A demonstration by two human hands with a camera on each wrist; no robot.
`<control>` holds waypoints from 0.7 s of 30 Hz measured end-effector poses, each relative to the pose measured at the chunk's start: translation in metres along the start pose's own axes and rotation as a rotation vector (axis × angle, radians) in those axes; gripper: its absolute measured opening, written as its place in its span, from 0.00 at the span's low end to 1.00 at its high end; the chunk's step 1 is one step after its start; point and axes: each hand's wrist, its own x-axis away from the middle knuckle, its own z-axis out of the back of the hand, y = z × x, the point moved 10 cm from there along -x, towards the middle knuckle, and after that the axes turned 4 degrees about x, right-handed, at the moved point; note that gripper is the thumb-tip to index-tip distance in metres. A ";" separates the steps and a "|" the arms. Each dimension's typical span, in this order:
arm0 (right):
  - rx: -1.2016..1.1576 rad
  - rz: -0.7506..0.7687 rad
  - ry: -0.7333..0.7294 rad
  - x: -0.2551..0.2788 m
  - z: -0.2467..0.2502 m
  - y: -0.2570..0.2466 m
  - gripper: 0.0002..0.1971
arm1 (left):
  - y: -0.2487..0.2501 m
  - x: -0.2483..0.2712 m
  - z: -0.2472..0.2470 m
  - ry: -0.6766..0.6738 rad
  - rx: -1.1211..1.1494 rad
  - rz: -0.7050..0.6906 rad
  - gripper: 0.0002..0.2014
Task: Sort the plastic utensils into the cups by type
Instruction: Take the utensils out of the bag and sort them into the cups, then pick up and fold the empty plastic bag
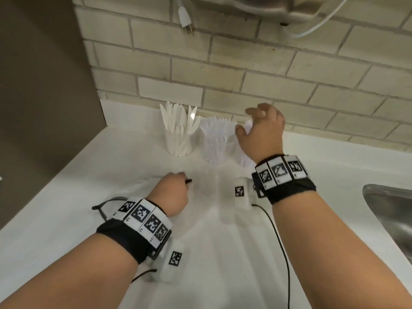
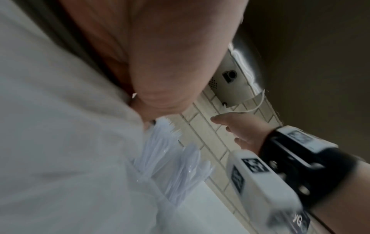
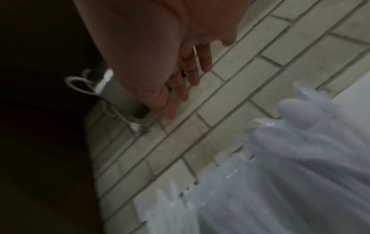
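White plastic knives stand blades-up in a cup at the back of the white table, close to the tiled wall. Head view: just right of it stands a clear cup packed with clear forks, tines up. A 3rd cup sits further right, mostly hidden behind my right hand. That hand hangs above this cup, fingers spread and relaxed, grip released, nothing in it. My left hand lies low on the table in front of the cups, fingers curled under; a small dark tip shows at the fingertips, and I cannot tell whether it is held. Both wrists carry black bands with coded tags. A steel sink edge shows at far right; a white plug hangs on the wall.

Left wrist view: blurred. My left palm fills the upper frame against the table, and the grip state cannot be judged. Clear forks and further clear utensils rise beyond it. My right hand is seen before the wall, fingers extended.

Right wrist view: dim and blurred. My right hand is flat with 4 fingers straight, holding nothing. Below it stand clear spoons bowl-up, with fork tines beside them.
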 end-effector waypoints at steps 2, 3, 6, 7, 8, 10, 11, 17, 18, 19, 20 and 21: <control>-0.204 0.060 -0.144 0.030 -0.003 -0.027 0.22 | 0.003 0.007 0.029 0.152 0.115 -0.019 0.13; -0.293 0.049 -0.265 0.045 -0.010 -0.035 0.24 | 0.005 0.014 0.044 0.218 0.174 -0.037 0.14; -0.382 0.042 -0.570 0.089 -0.029 -0.055 0.39 | 0.010 0.037 0.084 0.368 0.318 -0.113 0.13; -0.403 0.063 -0.643 0.102 -0.032 -0.062 0.45 | 0.011 0.046 0.095 0.408 0.352 -0.138 0.11; -0.438 0.081 -0.707 0.114 -0.034 -0.070 0.48 | 0.011 0.054 0.103 0.442 0.380 -0.154 0.09; -0.531 0.076 -0.772 0.131 -0.039 -0.081 0.43 | 0.009 0.069 0.114 0.510 0.447 -0.163 0.09; -0.589 0.035 -0.774 0.135 -0.040 -0.082 0.36 | 0.005 0.076 0.119 0.555 0.489 -0.150 0.09; -0.798 -0.364 -0.539 0.125 -0.018 -0.023 0.15 | -0.072 0.109 0.165 0.879 0.606 0.043 0.15; -0.864 -0.406 -0.486 0.125 -0.009 -0.015 0.12 | -0.080 0.113 0.169 0.893 0.603 0.062 0.16; -0.945 -0.432 -0.444 0.126 0.000 -0.012 0.09 | -0.083 0.117 0.171 0.900 0.607 0.073 0.17; -1.036 -0.454 -0.424 0.129 0.006 -0.014 0.07 | -0.081 0.121 0.171 0.909 0.617 0.076 0.17; -1.114 -0.465 -0.443 0.134 0.009 -0.021 0.07 | -0.075 0.126 0.170 0.918 0.636 0.070 0.16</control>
